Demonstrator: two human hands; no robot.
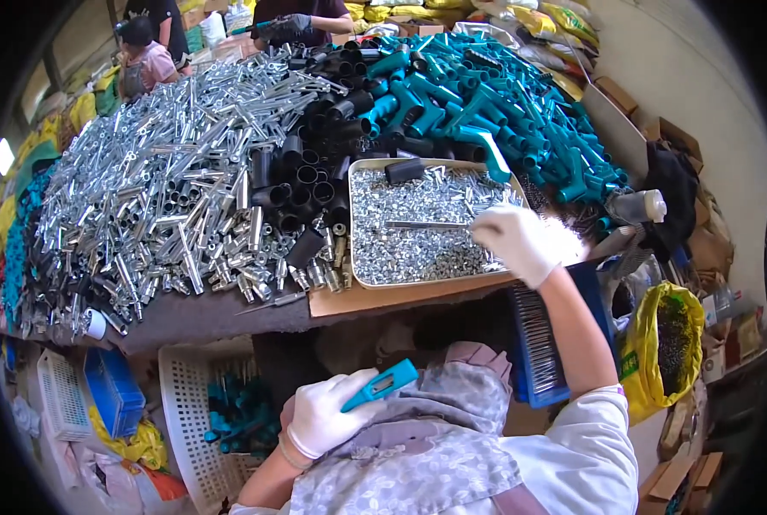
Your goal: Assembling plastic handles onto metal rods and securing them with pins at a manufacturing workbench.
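Observation:
My left hand (330, 415), in a white glove, is closed around a teal plastic tool housing (380, 385) with a slot in its side, held in front of my apron. Over the right part of a shallow cream tray (351, 225), my gloved right hand (521, 244) has its fingers pinched together low among small silvery metal parts (418, 257). A thin straight metal bar (426, 225) lies across those parts, its right end beside my fingertips. Whatever the fingertips hold is too small or hidden. A black tube piece (405, 171) rests at the tray's back edge.
Metal rods and sockets (169, 163) are heaped at left, black tubes (302, 176) in the middle, teal housings (486, 103) at back right. Below stand a white basket (181, 412) with teal parts, a blue crate (542, 396) and a yellow sack (641, 360). People (302, 21) work across the table.

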